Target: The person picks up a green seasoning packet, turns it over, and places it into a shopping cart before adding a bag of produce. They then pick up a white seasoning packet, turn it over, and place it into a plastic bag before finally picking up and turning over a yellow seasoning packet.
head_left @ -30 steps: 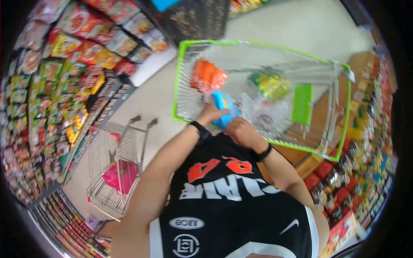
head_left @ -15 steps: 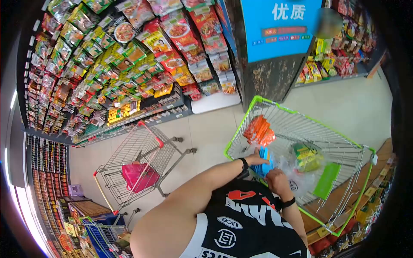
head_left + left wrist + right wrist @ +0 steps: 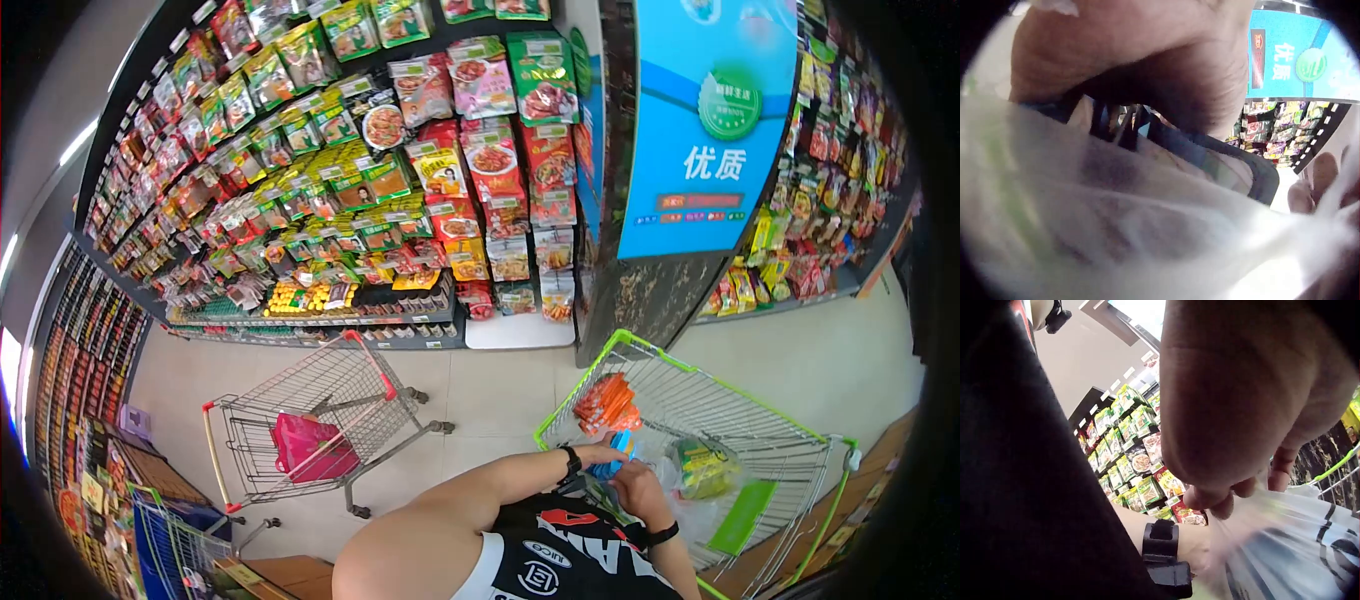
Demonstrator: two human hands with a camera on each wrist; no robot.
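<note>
Over the near side of a green-rimmed shopping cart [image 3: 690,372], both hands work close together. My left hand [image 3: 588,457] grips a blue package [image 3: 622,443], mostly covered by the hands in the head view. In the left wrist view the package [image 3: 1235,169] has dark edges and lies under the palm, partly behind a hazy plastic sheet. My right hand [image 3: 642,490] pinches a clear plastic bag [image 3: 1291,540], with dark print and something bluish showing through it. Orange packs [image 3: 607,403] and a green-and-yellow pack [image 3: 706,468] lie in the cart.
A second cart [image 3: 300,400] with a pink bag [image 3: 312,447] stands at left. Beyond it runs a wall rack of hanging food packets [image 3: 350,190]. A pillar with a blue sign [image 3: 700,130] rises behind the green cart. Another cart [image 3: 175,540] is at lower left.
The head view has tilted up and turned left, showing more rack and sign. The hands stay together at the cart, and less of the blue package shows between them.
</note>
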